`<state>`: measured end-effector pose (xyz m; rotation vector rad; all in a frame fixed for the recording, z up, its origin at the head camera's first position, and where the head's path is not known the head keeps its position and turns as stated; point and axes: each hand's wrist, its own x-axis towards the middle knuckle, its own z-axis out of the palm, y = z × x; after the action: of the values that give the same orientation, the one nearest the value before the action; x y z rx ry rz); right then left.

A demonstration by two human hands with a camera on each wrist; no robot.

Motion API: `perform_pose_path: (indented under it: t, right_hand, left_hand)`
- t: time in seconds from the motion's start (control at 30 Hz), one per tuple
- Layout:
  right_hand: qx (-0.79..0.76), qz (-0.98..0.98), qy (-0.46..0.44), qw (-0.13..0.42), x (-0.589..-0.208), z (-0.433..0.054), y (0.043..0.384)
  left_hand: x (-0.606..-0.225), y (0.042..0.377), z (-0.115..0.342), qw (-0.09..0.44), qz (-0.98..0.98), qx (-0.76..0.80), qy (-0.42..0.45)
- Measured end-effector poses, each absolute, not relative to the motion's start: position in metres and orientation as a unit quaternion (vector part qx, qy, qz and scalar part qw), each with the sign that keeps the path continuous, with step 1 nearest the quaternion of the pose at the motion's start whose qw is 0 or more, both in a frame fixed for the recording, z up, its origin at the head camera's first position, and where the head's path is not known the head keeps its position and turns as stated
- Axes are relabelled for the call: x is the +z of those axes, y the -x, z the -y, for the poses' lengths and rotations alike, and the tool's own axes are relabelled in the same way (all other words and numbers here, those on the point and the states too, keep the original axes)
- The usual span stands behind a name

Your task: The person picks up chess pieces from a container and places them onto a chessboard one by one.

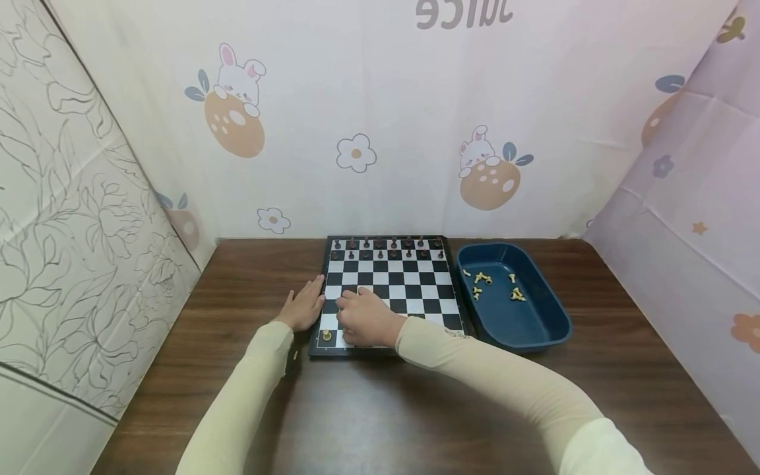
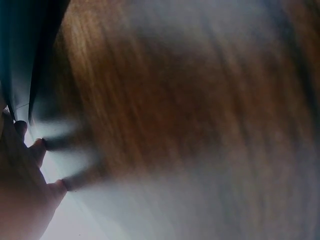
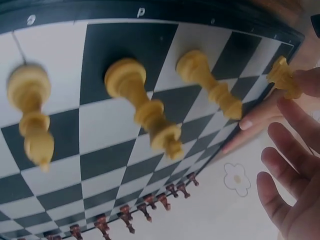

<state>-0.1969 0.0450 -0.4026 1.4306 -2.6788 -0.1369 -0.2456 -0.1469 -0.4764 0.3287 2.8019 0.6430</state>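
My right hand [image 1: 367,320] is over the near left part of the chessboard [image 1: 394,308]. Between thumb and index finger it pinches a yellow chess piece [image 3: 284,79]; its kind is partly hidden by the fingers. Beside it on the near row stand a yellow bishop [image 3: 210,85], a yellow king [image 3: 145,107] and another yellow bishop [image 3: 31,115]. One yellow piece [image 1: 326,335] is at the near left corner square. My left hand [image 1: 304,307] lies flat with fingers extended against the board's left edge, seen partly in the left wrist view.
Dark red chess pieces [image 1: 380,254] fill the two far rows. A blue tray [image 1: 534,330] right of the board holds several yellow pieces [image 1: 518,295]. The brown wooden table [image 1: 356,409] meets a patterned curtain [image 1: 356,198] at the back.
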Motion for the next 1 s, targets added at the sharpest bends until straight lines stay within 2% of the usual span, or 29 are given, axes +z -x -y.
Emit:
perform_pose_path:
  t: [0.23, 0.73, 1.0]
  right_hand:
    - [-0.054, 0.883, -0.462, 0.063, -0.408, -0.041, 0.197]
    - [-0.058, 0.883, -0.462, 0.054, -0.411, -0.044, 0.197]
    - [-0.066, 0.887, -0.455, 0.046, -0.393, -0.061, 0.197]
  left_hand:
    - [-0.472, 0.246, 0.144, 0.122, -0.961, 0.219, -0.115]
    - [-0.473, 0.246, 0.142, 0.123, -0.961, 0.222, -0.111]
    - [-0.476, 0.245, 0.147, 0.127, -0.96, 0.222, -0.115]
